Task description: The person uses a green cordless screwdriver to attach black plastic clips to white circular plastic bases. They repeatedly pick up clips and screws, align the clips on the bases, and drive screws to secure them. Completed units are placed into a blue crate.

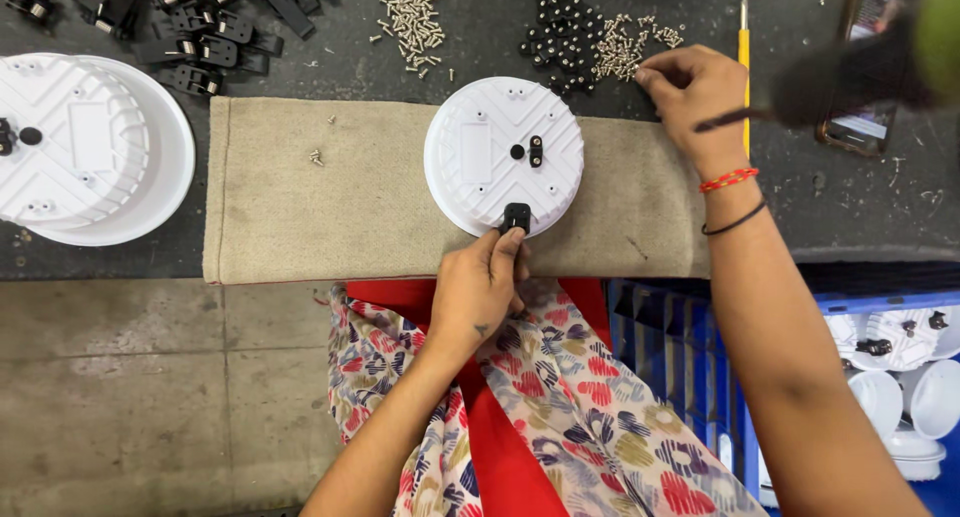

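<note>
Now left hand [480, 282] pinches black clip [516, 215] upright on white disc's [480, 152] near rim.

I see bare forearms with no sleeves. My right wrist carries a red thread band [729, 180] and a thin black band [735, 220]. Below, a floral scarf [570, 397] lies over red clothing [505, 457].
</note>
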Motion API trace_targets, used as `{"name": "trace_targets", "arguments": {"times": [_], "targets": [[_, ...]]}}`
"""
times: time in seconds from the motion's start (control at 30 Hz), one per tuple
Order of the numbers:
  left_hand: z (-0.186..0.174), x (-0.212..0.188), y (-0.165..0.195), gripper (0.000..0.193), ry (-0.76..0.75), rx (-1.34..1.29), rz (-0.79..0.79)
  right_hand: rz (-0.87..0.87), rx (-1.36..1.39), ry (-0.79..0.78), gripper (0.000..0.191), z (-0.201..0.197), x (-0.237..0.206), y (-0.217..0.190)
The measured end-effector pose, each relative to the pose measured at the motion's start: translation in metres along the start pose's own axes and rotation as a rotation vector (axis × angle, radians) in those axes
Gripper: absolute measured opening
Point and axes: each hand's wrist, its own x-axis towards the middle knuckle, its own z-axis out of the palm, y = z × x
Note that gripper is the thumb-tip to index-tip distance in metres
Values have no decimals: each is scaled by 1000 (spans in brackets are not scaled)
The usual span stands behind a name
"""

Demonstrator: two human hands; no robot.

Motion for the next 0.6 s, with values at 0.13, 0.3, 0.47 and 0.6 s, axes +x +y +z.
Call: {"name": "trace_targets", "arguments": {"times": [0.13, 0.3, 0.47, 0.6], "targets": [[0, 0, 0, 39, -15, -8, -10, 56, 0, -35, 11, -5, 1, -3], [4, 0, 2, 42, -21, -9, -1, -103, -74, 24, 13, -3, -3, -7], [-6, 2, 4, 43, -55, 102, 47, -110, -101, 33, 9, -3, -3, -19], [-8, 2, 7, 42, -76, 134, 13, -155, 31, -1, 6, -13, -25, -56]]}}
